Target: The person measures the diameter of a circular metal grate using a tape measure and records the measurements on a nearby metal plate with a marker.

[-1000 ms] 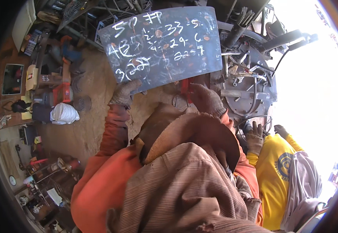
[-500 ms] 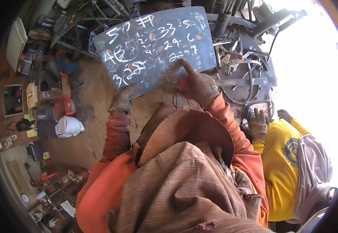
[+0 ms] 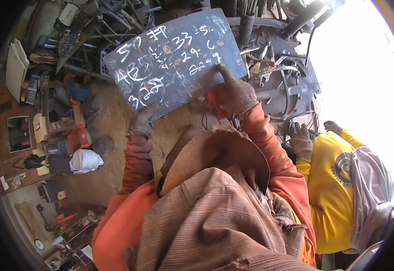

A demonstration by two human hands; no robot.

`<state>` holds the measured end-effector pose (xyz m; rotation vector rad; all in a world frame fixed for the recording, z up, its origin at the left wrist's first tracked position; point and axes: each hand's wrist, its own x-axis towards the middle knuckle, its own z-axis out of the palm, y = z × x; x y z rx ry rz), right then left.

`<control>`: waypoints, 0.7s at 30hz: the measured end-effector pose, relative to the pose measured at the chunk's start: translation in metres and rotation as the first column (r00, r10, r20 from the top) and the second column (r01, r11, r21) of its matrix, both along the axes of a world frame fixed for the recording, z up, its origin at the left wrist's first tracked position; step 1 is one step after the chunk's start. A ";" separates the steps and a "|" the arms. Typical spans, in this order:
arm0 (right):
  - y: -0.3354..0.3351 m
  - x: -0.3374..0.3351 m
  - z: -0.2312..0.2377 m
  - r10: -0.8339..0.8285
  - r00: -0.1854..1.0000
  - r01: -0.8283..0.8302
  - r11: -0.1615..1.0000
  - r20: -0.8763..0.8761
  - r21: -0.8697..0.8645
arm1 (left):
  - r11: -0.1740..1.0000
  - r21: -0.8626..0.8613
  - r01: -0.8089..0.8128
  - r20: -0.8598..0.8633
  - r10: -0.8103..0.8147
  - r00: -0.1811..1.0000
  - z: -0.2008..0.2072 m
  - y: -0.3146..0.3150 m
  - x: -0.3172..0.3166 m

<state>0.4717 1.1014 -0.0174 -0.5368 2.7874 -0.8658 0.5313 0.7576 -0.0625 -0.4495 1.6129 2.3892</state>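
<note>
A dark, flat board (image 3: 174,74) with white chalk marks and brown spots is tilted in front of me. My left hand (image 3: 141,121), in a brown work glove, grips its lower left corner. My right hand (image 3: 238,94), gloved too, is at the lower right edge. One bent finger reaches over the board's face, its tip smeared by motion. Below that finger, a red object (image 3: 215,103) shows against the palm, closed in by the hand; its kind is mostly hidden.
Right of the board, a round metal table (image 3: 292,97) carries loose metal parts. A person in a yellow top (image 3: 332,189) is at my right, a gloved hand (image 3: 301,142) near the table. At left, a cluttered bench (image 3: 7,167) stands near a white sack (image 3: 86,161). Metal bars lie beyond the board.
The board and both hands sit slightly further left in the picture, and the whole view has shifted a little. My right hand's finger still lies over the board, blurred in both frames.
</note>
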 end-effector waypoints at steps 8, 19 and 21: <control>-0.003 -0.009 -0.014 -0.044 0.976 0.051 0.998 0.213 -0.024 | 0.990 0.068 -0.126 -0.035 0.128 0.991 -0.006 0.014 0.001; 0.064 -0.079 -0.008 0.315 0.874 -0.362 0.930 0.369 0.063 | 0.931 0.003 -0.364 0.546 0.303 0.781 -0.103 0.038 0.067; 0.063 -0.121 -0.006 0.395 0.832 -0.458 0.886 0.390 0.078 | 0.942 -0.147 -0.300 0.667 0.319 0.674 -0.125 0.051 0.086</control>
